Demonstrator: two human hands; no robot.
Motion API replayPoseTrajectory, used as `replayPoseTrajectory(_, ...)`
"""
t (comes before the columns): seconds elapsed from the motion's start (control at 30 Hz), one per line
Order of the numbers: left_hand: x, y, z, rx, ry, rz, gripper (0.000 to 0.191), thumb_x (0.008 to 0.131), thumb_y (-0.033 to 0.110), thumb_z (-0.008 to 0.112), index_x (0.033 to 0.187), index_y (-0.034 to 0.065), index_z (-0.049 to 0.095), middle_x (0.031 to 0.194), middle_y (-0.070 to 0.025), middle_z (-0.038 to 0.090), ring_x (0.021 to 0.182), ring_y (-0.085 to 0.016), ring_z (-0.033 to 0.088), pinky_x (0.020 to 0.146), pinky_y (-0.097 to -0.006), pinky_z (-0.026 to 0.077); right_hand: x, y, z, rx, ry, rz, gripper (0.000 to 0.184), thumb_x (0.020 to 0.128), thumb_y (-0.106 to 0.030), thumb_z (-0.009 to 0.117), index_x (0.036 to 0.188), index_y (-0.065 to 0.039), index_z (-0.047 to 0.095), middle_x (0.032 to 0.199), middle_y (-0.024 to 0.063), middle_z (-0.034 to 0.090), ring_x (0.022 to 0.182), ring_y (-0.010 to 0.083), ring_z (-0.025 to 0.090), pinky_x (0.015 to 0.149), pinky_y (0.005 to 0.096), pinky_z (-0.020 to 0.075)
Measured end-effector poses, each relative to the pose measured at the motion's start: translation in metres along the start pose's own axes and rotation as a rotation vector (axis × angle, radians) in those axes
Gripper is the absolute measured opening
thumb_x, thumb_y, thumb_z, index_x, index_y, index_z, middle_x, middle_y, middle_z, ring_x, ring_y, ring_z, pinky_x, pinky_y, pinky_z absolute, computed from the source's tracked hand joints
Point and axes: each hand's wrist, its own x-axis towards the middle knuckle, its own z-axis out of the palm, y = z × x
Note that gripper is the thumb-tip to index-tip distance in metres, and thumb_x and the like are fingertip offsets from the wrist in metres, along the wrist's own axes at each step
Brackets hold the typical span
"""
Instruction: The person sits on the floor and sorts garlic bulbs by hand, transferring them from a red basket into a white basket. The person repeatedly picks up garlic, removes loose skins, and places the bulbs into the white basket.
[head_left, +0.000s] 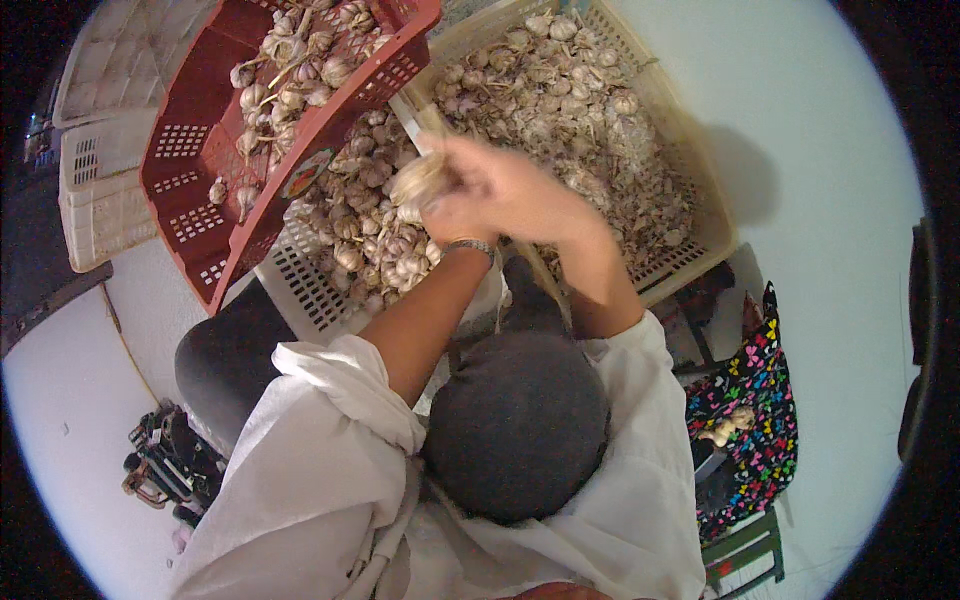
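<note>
My left hand, with a bracelet at its wrist, and my right hand meet around a pale garlic bulb. Motion blurs the bulb and fingers, and my right hand covers part of my left. Below them, a white plastic crate holds garlic bulbs. To the right of it, a cream plastic crate contains more bulbs and loose papery skins. A red plastic crate, tilted at the upper left, has bulbs with stalks in it.
White crates stand behind the red one. My knees are close under my forearms. At the right is a patterned cloth with a ginger-like root on it, above a green stool. Dark equipment lies at lower left.
</note>
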Motion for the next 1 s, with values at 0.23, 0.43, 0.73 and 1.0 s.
replayPoseTrajectory(0.23,-0.008,0.011,-0.004,-0.012,0.188,-0.131,0.060,0.077,0.017,0.074,0.125,-0.0024,0.044,0.115,-0.0272,0.060,0.106,-0.046,0.061,0.091,-0.0489,0.050,-0.023,0.034,-0.053,0.276,0.543,-0.067,0.037,0.102,-0.023,0.059,0.126,0.005,0.063,0.115,0.0174,0.072,0.102,0.0227,0.072,0.093,0.0337,0.0566)
replayPoseTrajectory(0.43,-0.010,0.035,-0.022,0.001,0.107,-0.216,0.076,0.076,0.010,0.068,0.143,-0.0070,0.035,0.126,-0.0286,0.055,0.114,-0.046,0.056,0.098,-0.0499,0.047,-0.086,0.143,-0.156,-1.106,0.579,1.047,0.048,0.098,-0.037,0.056,0.128,0.000,0.060,0.127,0.0256,0.063,0.116,0.0389,0.063,0.098,0.0463,0.0514)
replayPoseTrajectory(0.73,-0.012,0.032,-0.018,0.004,0.150,-0.193,0.074,0.076,0.008,0.067,0.142,-0.0058,0.036,0.122,-0.0277,0.055,0.112,-0.047,0.056,0.095,-0.0511,0.047,-0.053,0.242,-0.241,-1.336,0.677,0.429,0.042,0.093,-0.014,0.056,0.135,-0.007,0.057,0.134,0.0248,0.058,0.122,0.0399,0.059,0.102,0.0495,0.0495)
replayPoseTrajectory(1.0,-0.012,0.029,-0.021,-0.027,0.106,-0.168,0.074,0.078,0.009,0.067,0.142,-0.0082,0.035,0.125,-0.0288,0.054,0.113,-0.047,0.055,0.097,-0.0507,0.046,-0.072,0.245,-0.228,-1.151,0.901,1.084,0.040,0.093,-0.008,0.057,0.133,-0.008,0.058,0.138,0.0252,0.054,0.122,0.0431,0.057,0.100,0.0521,0.0494)
